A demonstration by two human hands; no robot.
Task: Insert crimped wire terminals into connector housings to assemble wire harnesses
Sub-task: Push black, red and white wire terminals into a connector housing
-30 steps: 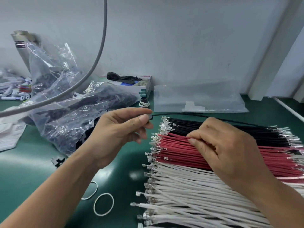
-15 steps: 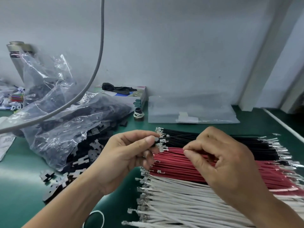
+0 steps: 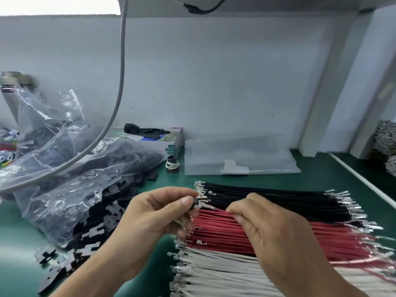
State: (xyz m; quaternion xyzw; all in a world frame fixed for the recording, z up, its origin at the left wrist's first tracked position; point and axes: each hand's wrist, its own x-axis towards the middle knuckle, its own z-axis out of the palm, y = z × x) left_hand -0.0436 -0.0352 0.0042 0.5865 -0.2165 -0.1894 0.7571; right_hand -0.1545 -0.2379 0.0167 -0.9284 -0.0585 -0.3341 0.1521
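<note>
Fingertips [image 3: 186, 203] of left hand [image 3: 154, 219] are pinched on a housing [image 3: 195, 204]; red wire [image 3: 218, 210], pinched by right hand [image 3: 272, 232], is laid lengthwise, terminal leftward toward it.

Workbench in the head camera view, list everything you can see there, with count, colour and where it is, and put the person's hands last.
black wires: a bundle, black, far row on the mat
red wires: a bundle, red, middle row
white wires: a bundle, white, near row
bag of connector housings: one, clear with black parts, left, some spilled
box: one, white, against the wall
flat plastic bag: one, clear, behind the wires
grey cable: one, hanging at left
green mat: one, covers the bench
left hand: pinches a small black housing
right hand: fingers curled over the red wires, pinching one
</note>
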